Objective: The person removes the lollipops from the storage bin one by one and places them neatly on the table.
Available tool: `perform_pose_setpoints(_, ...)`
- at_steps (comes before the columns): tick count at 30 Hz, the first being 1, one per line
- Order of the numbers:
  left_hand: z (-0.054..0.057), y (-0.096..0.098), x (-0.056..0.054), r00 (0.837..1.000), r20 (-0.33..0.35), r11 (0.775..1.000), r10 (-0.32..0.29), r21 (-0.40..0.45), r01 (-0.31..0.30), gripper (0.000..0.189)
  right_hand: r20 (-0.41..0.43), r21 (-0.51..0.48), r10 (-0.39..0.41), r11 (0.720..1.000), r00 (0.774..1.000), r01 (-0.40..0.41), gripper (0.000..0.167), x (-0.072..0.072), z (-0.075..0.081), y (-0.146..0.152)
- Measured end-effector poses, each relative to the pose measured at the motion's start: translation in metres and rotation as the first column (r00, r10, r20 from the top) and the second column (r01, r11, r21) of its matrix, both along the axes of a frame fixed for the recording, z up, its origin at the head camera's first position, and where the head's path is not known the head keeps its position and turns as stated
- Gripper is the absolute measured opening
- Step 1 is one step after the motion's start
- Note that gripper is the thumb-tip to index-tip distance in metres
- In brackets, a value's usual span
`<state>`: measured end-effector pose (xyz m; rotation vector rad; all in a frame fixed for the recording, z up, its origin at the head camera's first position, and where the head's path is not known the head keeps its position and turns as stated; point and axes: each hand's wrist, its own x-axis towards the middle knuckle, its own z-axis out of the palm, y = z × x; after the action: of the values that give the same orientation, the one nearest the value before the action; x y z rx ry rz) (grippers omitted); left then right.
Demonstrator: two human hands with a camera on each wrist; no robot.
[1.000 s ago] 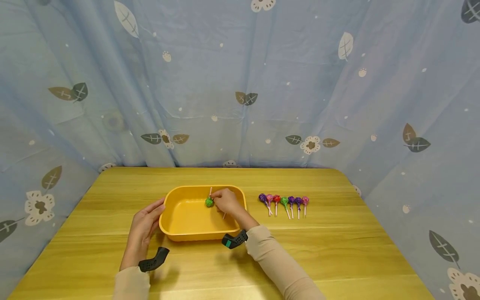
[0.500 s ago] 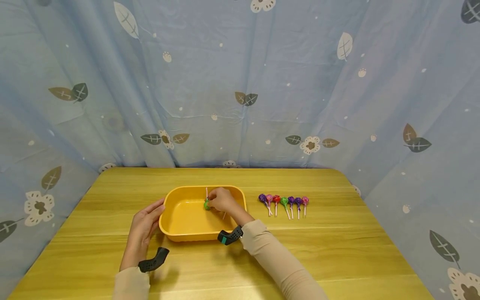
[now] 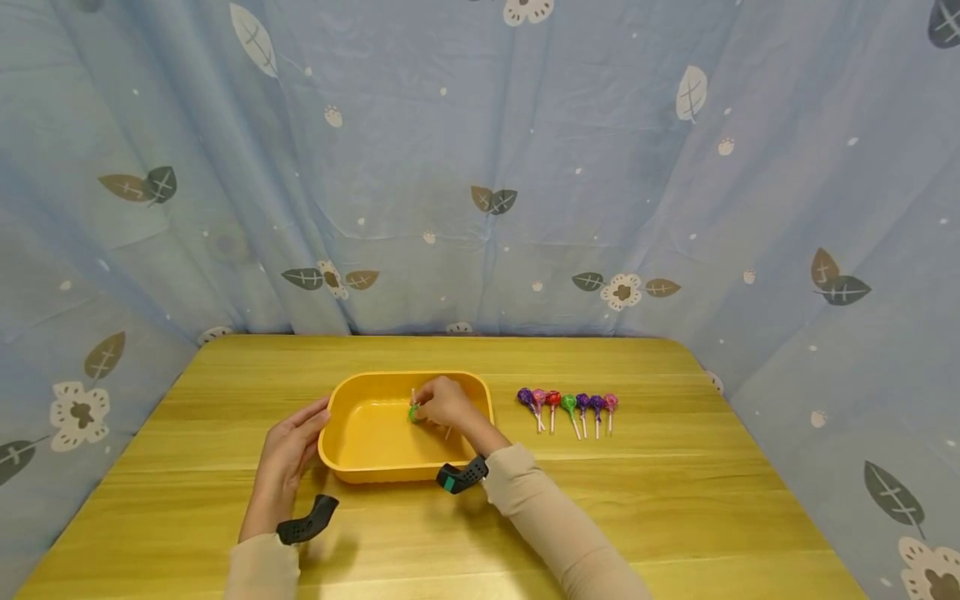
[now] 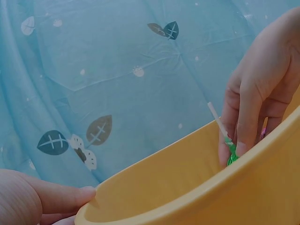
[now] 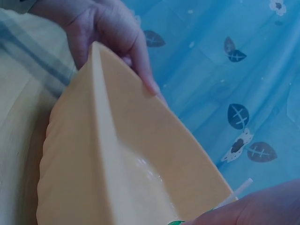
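My right hand reaches into a yellow plastic tub and pinches a green-wrapped lollipop. In the left wrist view the lollipop stands head down near the tub's inner side, its white stick pointing up and its head partly behind the fingers. Under the same hand lies another lollipop, mostly hidden: its stick shows in the head view, a bit of pink wrapper in the left wrist view. My left hand rests with nearly straight fingers against the tub's left end, fingertips at the rim.
To the right of the tub, several lollipops lie in a row on the wooden table, among them a red one, a green one and a pink one. A blue patterned curtain hangs behind the table.
My right hand has moved slightly left and down inside the tub, and the green lollipop's stick has turned more upright and sunk lower. My left hand and the tub have stayed put.
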<state>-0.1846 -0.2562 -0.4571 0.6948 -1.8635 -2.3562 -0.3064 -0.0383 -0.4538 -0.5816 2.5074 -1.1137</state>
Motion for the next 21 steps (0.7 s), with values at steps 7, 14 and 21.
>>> perform_pose_setpoints(7, -0.002, 0.0, -0.002, 1.0, -0.019, 1.0, 0.007, 0.004, -0.007, 0.055, 0.109, -0.129, -0.057, 0.989, 0.992, 0.071, 0.017, 0.008, 0.006, 0.005)
perform_pose_setpoints(14, -0.003, 0.0, -0.002, 1.0, -0.019, 1.0, 0.002, -0.001, -0.002, 0.055, 0.128, -0.205, -0.032, 0.977, 0.991, 0.058, 0.017, 0.014, 0.006, 0.019)
perform_pose_setpoints(21, -0.001, 0.0, -0.001, 1.0, -0.01, 1.0, -0.011, -0.011, 0.011, 0.057, 0.078, -0.27, -0.016, 0.962, 0.997, 0.036, 0.019, 0.017, 0.008, 0.033)
